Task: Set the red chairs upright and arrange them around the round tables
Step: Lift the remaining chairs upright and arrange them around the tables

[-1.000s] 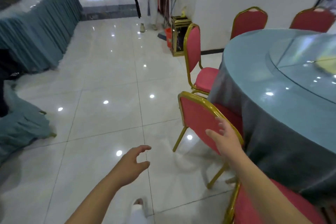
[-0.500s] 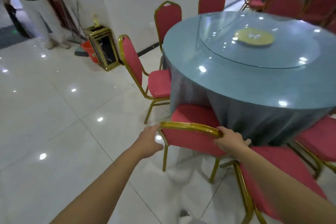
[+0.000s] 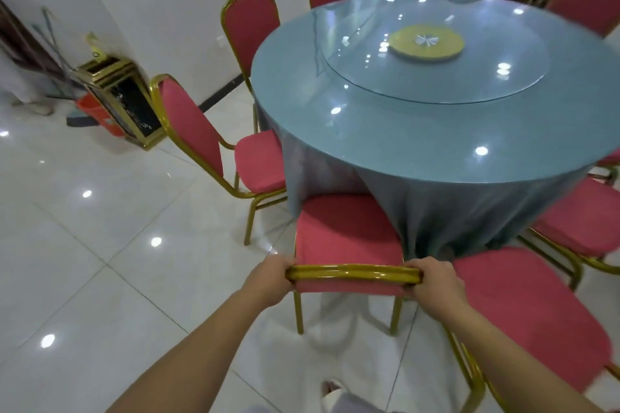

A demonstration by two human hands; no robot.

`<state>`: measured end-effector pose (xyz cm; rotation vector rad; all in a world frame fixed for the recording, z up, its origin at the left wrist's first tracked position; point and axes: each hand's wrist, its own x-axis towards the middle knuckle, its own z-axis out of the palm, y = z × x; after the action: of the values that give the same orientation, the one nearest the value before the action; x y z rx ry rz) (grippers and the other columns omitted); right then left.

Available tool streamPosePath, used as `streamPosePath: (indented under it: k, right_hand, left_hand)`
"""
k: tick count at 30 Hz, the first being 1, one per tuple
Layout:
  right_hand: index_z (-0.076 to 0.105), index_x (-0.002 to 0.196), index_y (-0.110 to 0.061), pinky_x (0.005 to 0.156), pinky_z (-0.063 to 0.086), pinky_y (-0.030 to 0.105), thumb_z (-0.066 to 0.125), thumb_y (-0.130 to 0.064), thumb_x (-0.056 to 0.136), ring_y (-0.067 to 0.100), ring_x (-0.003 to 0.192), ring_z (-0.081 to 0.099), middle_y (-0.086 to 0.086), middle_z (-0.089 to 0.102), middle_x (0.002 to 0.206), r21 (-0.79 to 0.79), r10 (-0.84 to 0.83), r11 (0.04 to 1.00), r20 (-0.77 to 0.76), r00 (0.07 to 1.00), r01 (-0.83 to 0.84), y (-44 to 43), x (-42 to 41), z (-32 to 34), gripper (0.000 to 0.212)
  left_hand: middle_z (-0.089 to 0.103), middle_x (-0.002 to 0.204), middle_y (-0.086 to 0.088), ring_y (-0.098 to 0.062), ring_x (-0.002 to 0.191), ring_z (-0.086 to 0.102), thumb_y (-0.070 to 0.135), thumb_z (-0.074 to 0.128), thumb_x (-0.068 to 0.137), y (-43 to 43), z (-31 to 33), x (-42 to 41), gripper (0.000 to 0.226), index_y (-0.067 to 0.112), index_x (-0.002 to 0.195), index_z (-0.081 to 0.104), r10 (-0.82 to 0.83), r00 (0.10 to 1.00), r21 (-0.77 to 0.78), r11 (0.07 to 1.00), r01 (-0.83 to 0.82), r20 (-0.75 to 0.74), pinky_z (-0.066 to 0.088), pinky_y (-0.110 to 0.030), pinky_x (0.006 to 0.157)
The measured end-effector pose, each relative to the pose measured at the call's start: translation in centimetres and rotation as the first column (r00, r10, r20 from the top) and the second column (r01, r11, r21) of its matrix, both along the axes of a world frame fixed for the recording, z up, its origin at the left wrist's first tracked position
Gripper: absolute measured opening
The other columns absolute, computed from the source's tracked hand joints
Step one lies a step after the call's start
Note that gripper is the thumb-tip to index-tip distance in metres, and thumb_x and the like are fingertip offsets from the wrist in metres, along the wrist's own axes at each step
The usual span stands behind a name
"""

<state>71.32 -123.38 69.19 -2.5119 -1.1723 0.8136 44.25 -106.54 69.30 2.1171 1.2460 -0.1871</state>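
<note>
Tabletop (image 3: 419,144) lies beyond the fingers (image 3: 417,273). Chair (image 3: 345,231) stands upright just ahead of them, seat meeting the cloth (image 3: 436,211). Its rail (image 3: 352,271) is gripped endwise by left hand (image 3: 268,282) and right hand (image 3: 436,287), presumably for squaring it in.

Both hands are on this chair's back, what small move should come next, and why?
Probably slide the chair slightly left: left hand and right hand grip its top rail, its seat already meets the tablecloth, and the neighbour chair on the right crowds it.
</note>
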Motion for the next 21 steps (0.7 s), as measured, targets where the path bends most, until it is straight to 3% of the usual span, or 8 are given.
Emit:
streamPosePath:
  k: [2,4,6,8,11,14,21]
  right_hand:
    - [0.062,0.087,-0.048,0.099,0.041,0.05,0.07,-0.052,0.078,0.02,0.115,0.05,-0.021,0.058,0.1,-0.052,0.03,0.998,0.037,0.999,-0.028,-0.1,-0.5,0.9,0.013]
    - [0.056,0.114,-0.052,0.108,0.03,0.051,0.066,-0.07,0.071,0.018,0.129,0.04,-0.024,0.051,0.122,-0.133,0.14,0.983,0.083,0.987,-0.128,0.6,-1.4,2.1,0.047]
    - [0.043,0.135,-0.054,0.113,0.025,0.047,0.065,-0.077,0.063,0.012,0.135,0.036,-0.024,0.042,0.137,-0.127,0.273,0.953,-0.021,0.962,-0.274,2.3,-3.1,3.9,0.078]
    - [0.039,0.138,-0.054,0.114,0.028,0.04,0.065,-0.079,0.059,0.006,0.132,0.038,-0.026,0.04,0.142,-0.074,0.354,0.926,-0.168,0.92,-0.37,4.8,-5.3,5.7,0.087]
    - [0.046,0.135,-0.05,0.105,0.036,0.026,0.073,-0.066,0.073,0.0,0.125,0.041,-0.026,0.043,0.136,0.075,0.292,0.956,-0.283,0.914,-0.282,9.8,-9.0,6.8,0.07]
    - [0.053,0.136,-0.036,0.096,0.036,0.02,0.073,-0.049,0.084,0.001,0.12,0.046,-0.017,0.051,0.132,0.175,0.234,0.965,-0.258,0.937,-0.193,16.2,-13.4,6.3,0.057]
    - [0.063,0.12,-0.03,0.095,0.048,0.029,0.077,-0.024,0.085,0.015,0.116,0.057,-0.001,0.062,0.124,0.276,0.1,0.961,-0.465,0.879,0.036,30.8,-26.4,5.5,0.038]
  left_hand:
    - [0.067,0.09,0.007,-0.015,0.087,0.063,0.015,0.066,0.084,0.6,-0.4,-0.1,0.021,0.028,0.099,0.073,-0.08,0.997,-0.028,0.996,0.081,0.013,0.051,-0.026,0.076]
    - [0.064,0.098,0.016,-0.006,0.09,0.06,0.019,0.071,0.081,1.9,-0.6,-0.3,0.036,0.036,0.113,0.069,-0.163,0.986,-0.129,0.978,0.165,0.029,0.046,-0.019,0.074]
    - [0.055,0.109,0.024,0.001,0.095,0.054,0.025,0.08,0.076,3.7,-0.5,-1.0,0.056,0.043,0.126,0.06,-0.219,0.975,-0.264,0.94,0.218,0.027,0.039,-0.013,0.075]
    - [0.047,0.125,0.024,-0.001,0.109,0.049,0.031,0.083,0.073,5.9,-0.5,-2.4,0.068,0.048,0.132,0.052,-0.279,0.96,-0.306,0.915,0.263,-0.01,0.038,-0.017,0.087]
    - [0.04,0.148,0.014,-0.013,0.131,0.042,0.039,0.077,0.08,10.1,-0.6,-5.6,0.068,0.048,0.139,0.044,-0.296,0.951,-0.276,0.925,0.262,-0.089,0.035,-0.027,0.102]
    - [0.039,0.153,0.009,-0.014,0.134,0.042,0.043,0.069,0.087,15.3,-0.5,-10.1,0.06,0.044,0.141,0.043,-0.243,0.967,-0.243,0.945,0.218,-0.077,0.036,-0.027,0.104]
    - [0.049,0.14,0.007,-0.011,0.121,0.047,0.034,0.067,0.09,29.3,3.4,-24.2,0.051,0.042,0.136,0.048,0.074,0.993,-0.187,0.981,-0.056,0.091,0.046,-0.028,0.096]
